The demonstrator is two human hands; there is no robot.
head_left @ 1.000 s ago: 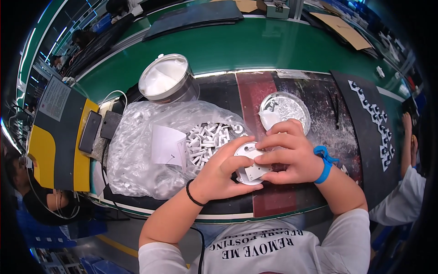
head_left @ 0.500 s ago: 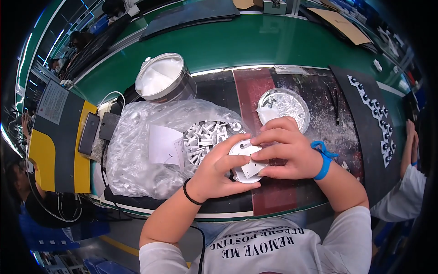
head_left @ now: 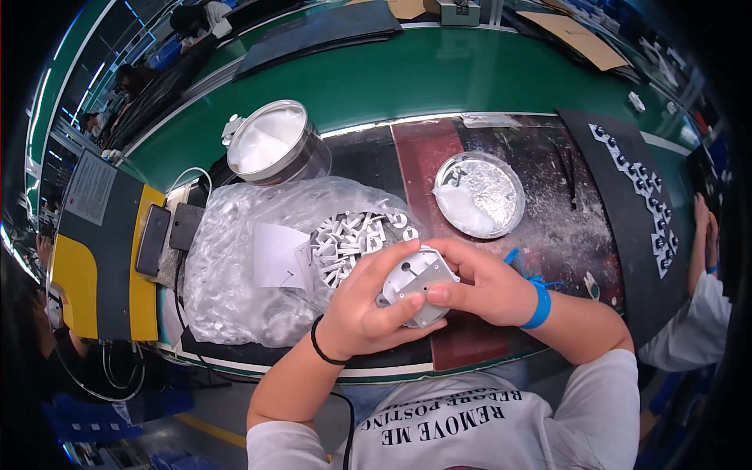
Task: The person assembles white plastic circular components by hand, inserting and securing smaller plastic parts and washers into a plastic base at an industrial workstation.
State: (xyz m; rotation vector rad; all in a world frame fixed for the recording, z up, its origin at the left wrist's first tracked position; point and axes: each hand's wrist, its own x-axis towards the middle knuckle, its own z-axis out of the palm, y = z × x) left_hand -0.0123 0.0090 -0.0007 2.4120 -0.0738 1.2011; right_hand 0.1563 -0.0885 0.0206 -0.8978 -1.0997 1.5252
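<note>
Between both hands is a round white plastic housing [head_left: 407,265] with a flat light-grey plate [head_left: 432,291] on its upper face. My left hand [head_left: 362,308] wraps its left and near side, thumb along the rim. My right hand [head_left: 492,288] grips the right side, its thumb pressing on the plate and its fingers curled behind the far rim. The underside is hidden. Just beyond my left hand, a clear plastic bag [head_left: 223,274] holds several small white parts [head_left: 345,244], with a paper slip [head_left: 276,254] on it.
A round clear dish [head_left: 501,192] of shiny bits and a white wad stands beyond my right hand. Behind the bag is a tilted clear canister [head_left: 274,145]. A yellow-and-grey machine [head_left: 98,243] stands left; a black mat [head_left: 619,211] with rows of small parts lies right, near a co-worker's arm [head_left: 697,266].
My right hand has come down from the housing's top, its thumb now on the plate and its fingers behind the rim. The housing is tilted up, showing more of its face.
</note>
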